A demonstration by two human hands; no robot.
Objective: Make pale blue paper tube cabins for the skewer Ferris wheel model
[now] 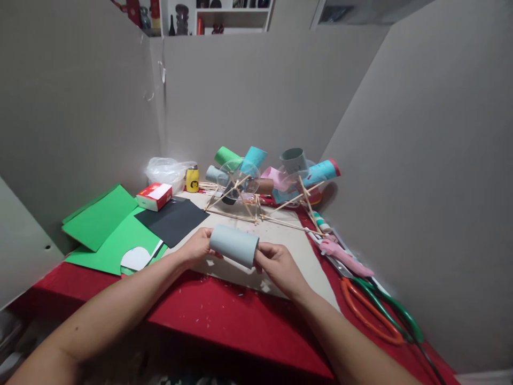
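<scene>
A light grey-blue paper tube (234,246) is held up above the front of the board, lying roughly level with its right end a little lower. My left hand (199,246) grips its left end, with some fingers hidden behind it. At the right end, my right hand (276,264) pinches the rim between thumb and fingers. Behind the tube stands a stick frame (236,195) carrying a clear disc and several coloured tubes, among them a green tube (227,156) and a blue tube (254,158). A second stick frame (306,200) with more tubes stands to its right.
Green sheets (100,219), a black sheet (172,220) and a red-and-white box (154,197) lie at left. A yellow container (192,179) stands beside a plastic bag (166,172). Scissors (372,310) and a pink glue gun (347,258) line the right edge. Grey walls enclose the red-covered table (224,310).
</scene>
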